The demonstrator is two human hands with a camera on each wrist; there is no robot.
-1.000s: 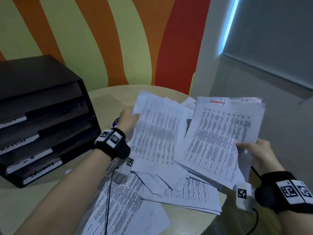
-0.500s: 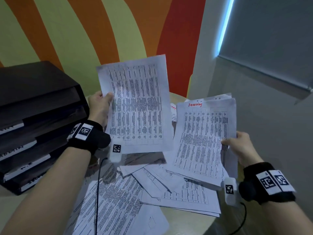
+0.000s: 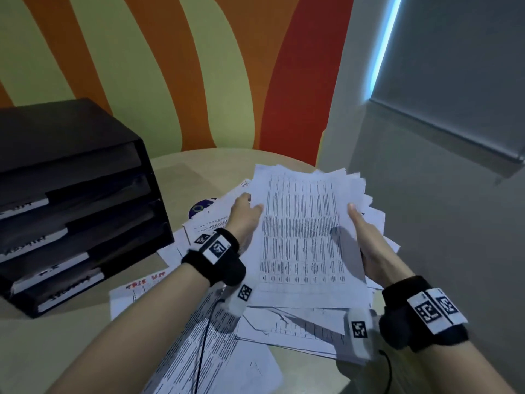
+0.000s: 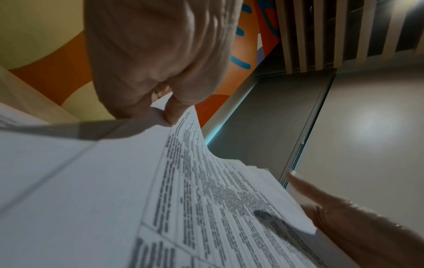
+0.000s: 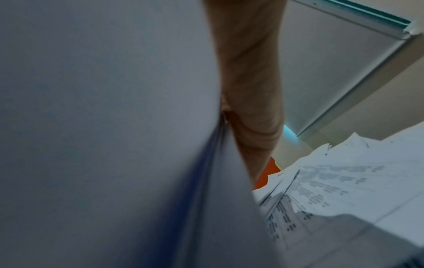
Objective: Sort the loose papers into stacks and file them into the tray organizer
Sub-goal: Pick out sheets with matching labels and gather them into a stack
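I hold a stack of printed sheets (image 3: 304, 240) above the round table, between both hands. My left hand (image 3: 245, 216) pinches the stack's left edge near the top; the left wrist view shows its thumb and fingers (image 4: 169, 108) closed on the top sheet (image 4: 206, 208). My right hand (image 3: 366, 240) grips the right edge, thumb on top, with the rest of the fingers hidden under the paper (image 5: 103, 145). The black tray organizer (image 3: 74, 200), with several labelled shelves, stands at the left. Loose papers (image 3: 284, 328) lie scattered under and around the held stack.
A sheet with red handwriting (image 3: 142, 288) lies near the organizer's front corner. More printed pages (image 3: 204, 351) spread toward me under my left forearm. A dark disc (image 3: 199, 209) peeks from under the papers. The table edge (image 3: 312, 371) runs close at the right front.
My left hand brought its raised sheet down and to the right onto the stack in my right hand. Both hands now hold one combined stack.
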